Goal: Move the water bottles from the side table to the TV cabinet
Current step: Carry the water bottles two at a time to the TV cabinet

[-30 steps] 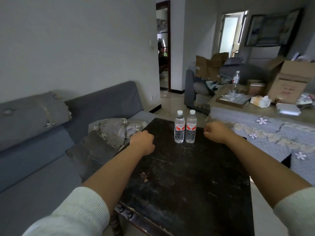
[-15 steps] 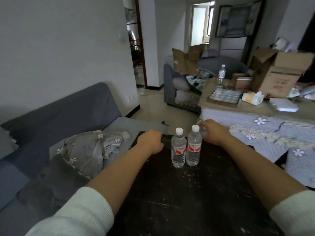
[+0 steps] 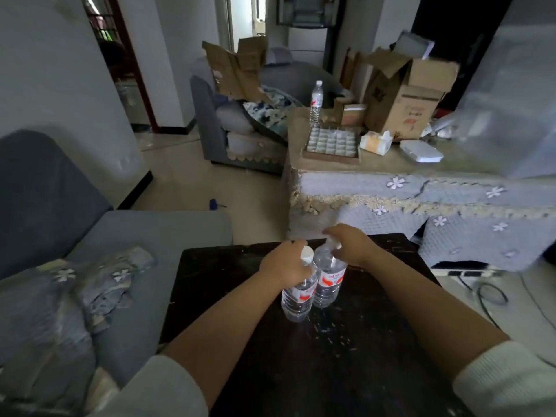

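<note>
**Both hands on the two water bottles at the side table**

Head view: Two clear water bottles with red-and-white labels stand upright and touching on the dark, scratched side table [image 3: 355,341], toward its far edge. The left hand [image 3: 282,267] wraps its fingers round the upper part of the left bottle [image 3: 298,299], just under the white cap, which shows beside the knuckles. The right hand [image 3: 350,246] comes over the top of the right bottle [image 3: 329,281], its fingers curled round the neck and hiding the cap. Both bottle bases appear to rest on the tabletop. Both forearms are bare, with pale sleeves pushed up at the near edge. To the left lies a grey sofa [image 3: 54,206] with a crumpled floral cloth [image 3: 99,281]. Farther off to the right, a cloth-covered low cabinet [image 3: 391,188] carries a third bottle [image 3: 316,100], a gridded tray [image 3: 331,144], a tissue pack [image 3: 376,142] and an open cardboard box [image 3: 406,100].
</note>
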`<state>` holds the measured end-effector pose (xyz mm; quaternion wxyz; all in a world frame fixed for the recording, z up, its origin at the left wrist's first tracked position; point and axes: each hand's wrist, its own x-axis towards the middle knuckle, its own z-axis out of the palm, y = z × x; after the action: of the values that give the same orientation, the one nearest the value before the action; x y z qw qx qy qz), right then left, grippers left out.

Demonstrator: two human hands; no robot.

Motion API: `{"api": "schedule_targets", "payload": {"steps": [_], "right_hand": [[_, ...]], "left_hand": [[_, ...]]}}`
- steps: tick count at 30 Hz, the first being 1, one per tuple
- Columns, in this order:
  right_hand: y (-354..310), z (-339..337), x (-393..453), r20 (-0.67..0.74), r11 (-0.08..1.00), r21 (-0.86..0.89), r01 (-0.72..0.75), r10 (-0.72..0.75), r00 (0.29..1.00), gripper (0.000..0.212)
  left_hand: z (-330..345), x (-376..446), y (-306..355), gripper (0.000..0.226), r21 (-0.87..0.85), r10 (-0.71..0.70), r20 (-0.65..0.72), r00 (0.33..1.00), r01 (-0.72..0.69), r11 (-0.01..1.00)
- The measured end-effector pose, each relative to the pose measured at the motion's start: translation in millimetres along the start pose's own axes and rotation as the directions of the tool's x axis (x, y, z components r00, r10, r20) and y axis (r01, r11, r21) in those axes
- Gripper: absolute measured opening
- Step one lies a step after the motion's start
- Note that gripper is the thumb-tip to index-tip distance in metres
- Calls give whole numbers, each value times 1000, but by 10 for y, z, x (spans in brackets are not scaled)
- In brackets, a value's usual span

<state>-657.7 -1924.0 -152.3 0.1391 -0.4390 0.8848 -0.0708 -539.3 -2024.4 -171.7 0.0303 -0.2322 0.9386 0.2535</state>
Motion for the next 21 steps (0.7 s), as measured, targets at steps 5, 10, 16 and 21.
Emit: {"api": "schedule_targets", "payload": {"steps": [5,10,16,21], "right_hand": [[36,-59,-35,27,998,-53,-27,28,999,42],[132,65,-387,50,999,-21,-42,43,998,33],[304,154,-1007,-7,986,73,-147,148,989,35],[569,114,-1716,-78,911,259,-321,351,933,34]], "left_hand": [[23,146,-64,37,5,39,-22,999,-39,999],[70,169,-2,36,64,21,-5,1000,-21,998],[158,23,247,29,64,44,4,999,-44,997],[243,-248,555,16,75,96,56,994,-100,992]]}}
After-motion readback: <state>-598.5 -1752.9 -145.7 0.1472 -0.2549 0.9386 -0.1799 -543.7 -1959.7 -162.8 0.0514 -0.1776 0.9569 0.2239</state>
